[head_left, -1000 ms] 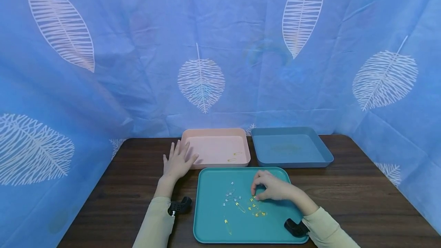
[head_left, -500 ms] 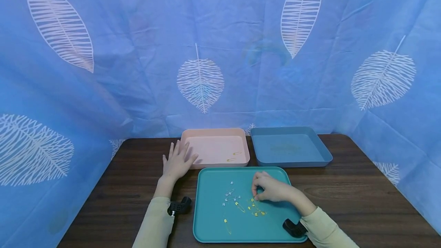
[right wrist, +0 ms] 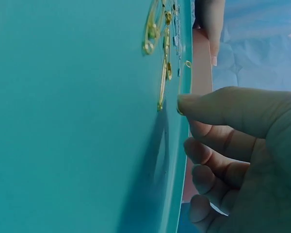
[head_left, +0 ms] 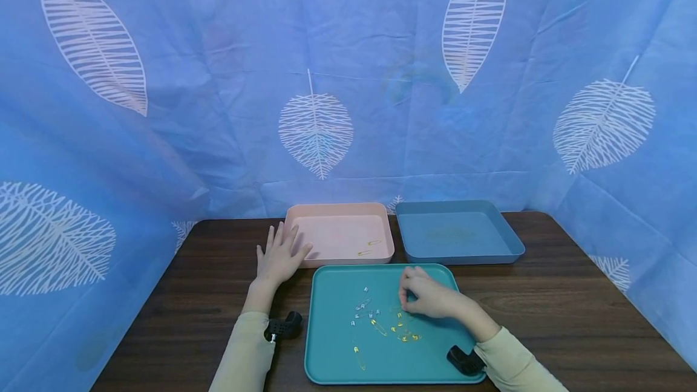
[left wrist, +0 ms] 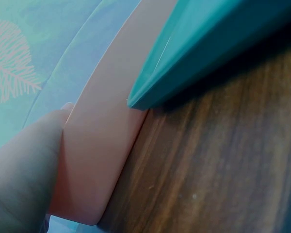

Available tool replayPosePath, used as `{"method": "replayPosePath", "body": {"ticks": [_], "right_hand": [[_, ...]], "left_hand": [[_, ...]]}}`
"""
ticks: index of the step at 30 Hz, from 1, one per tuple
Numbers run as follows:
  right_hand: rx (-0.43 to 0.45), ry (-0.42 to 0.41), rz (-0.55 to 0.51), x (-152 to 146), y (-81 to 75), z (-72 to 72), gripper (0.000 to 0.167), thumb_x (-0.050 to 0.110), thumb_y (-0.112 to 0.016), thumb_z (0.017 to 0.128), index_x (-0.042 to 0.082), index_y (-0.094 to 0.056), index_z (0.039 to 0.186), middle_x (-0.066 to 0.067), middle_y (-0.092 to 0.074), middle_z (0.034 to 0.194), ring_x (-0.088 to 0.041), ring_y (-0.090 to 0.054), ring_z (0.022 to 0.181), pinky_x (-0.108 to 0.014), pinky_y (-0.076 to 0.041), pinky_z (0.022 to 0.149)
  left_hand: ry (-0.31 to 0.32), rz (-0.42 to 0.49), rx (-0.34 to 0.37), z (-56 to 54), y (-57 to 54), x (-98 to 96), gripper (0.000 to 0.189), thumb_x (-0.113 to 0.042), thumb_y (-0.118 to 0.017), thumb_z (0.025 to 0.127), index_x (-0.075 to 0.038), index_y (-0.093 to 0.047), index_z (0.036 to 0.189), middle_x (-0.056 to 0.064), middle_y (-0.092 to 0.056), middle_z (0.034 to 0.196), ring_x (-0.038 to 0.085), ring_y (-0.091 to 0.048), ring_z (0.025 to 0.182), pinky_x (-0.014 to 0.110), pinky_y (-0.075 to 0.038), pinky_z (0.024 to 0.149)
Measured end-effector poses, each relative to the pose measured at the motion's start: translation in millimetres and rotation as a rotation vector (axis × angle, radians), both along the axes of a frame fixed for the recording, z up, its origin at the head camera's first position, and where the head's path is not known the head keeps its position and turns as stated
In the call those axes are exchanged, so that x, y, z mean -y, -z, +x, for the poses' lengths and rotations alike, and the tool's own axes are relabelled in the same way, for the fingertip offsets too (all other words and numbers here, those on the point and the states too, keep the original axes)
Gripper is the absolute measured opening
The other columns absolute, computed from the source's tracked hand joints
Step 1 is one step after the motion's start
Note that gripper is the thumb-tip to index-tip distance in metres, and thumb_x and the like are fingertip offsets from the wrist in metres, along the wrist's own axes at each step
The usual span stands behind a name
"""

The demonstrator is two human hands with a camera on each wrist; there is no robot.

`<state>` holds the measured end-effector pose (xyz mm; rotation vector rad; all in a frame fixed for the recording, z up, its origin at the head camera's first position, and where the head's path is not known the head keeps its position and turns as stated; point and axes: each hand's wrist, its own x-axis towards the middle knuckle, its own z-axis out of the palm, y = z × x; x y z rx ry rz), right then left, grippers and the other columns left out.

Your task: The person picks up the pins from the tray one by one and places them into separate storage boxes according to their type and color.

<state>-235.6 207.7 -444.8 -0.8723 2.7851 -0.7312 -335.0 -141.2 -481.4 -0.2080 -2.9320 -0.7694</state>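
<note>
Between thumb and index finger, my right hand (head_left: 430, 295) pinches a gold safety pin (right wrist: 187, 64), mostly hidden by the thumb, just above the teal tray (head_left: 435, 356). Close by on that tray lie several gold safety pins (head_left: 405, 339), some overlapping. Silver safety pins (head_left: 362, 305) are scattered to their left. My left hand (head_left: 276, 262) rests with spread fingers at the left side of the pink tray (head_left: 332, 231); in the left wrist view the thumb (left wrist: 26, 165) lies against the tray's rim. Two gold safety pins (head_left: 373, 242) lie inside the pink tray.
A blue tray (head_left: 457, 241) stands at the back right beside the pink one. All three trays are on a dark wooden table (head_left: 544, 307). Behind it hangs a blue leaf-patterned cloth (head_left: 234, 107). Each wrist wears a black camera mount (head_left: 465, 360).
My right hand has risen slightly from the gold pins with one safety pin between its fingertips. The left hand stays where it was.
</note>
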Motion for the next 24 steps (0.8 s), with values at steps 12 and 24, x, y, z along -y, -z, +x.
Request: {"method": "replayPosePath", "body": {"ticks": [12,24], "right_hand": [[-0.094,0.044,-0.02,1,-7.0,-3.3,0.023,0.009,-0.071,0.085,0.021,-0.059,0.07,0.004,-0.049,0.096,-0.013,-0.036,0.089,-0.026,-0.035,0.075],[-0.198,0.062,-0.02,9,-21.7,-8.4,0.023,0.007,-0.071,0.085,0.021,-0.058,0.072,0.003,-0.05,0.098,-0.015,-0.038,0.091,-0.03,-0.037,0.076]], "left_hand": [[-0.01,-0.008,-0.004,1.8,-3.1,-1.6,0.078,-0.066,-0.046,0.093,-0.026,-0.024,0.156,0.014,-0.01,0.165,0.038,0.0,0.153,0.076,-0.005,0.111],[-0.007,-0.063,-0.01,3.0,-3.0,-1.1,0.082,-0.068,-0.043,0.092,-0.027,-0.017,0.158,0.012,-0.007,0.165,0.034,0.006,0.153,0.076,-0.003,0.111]]}}
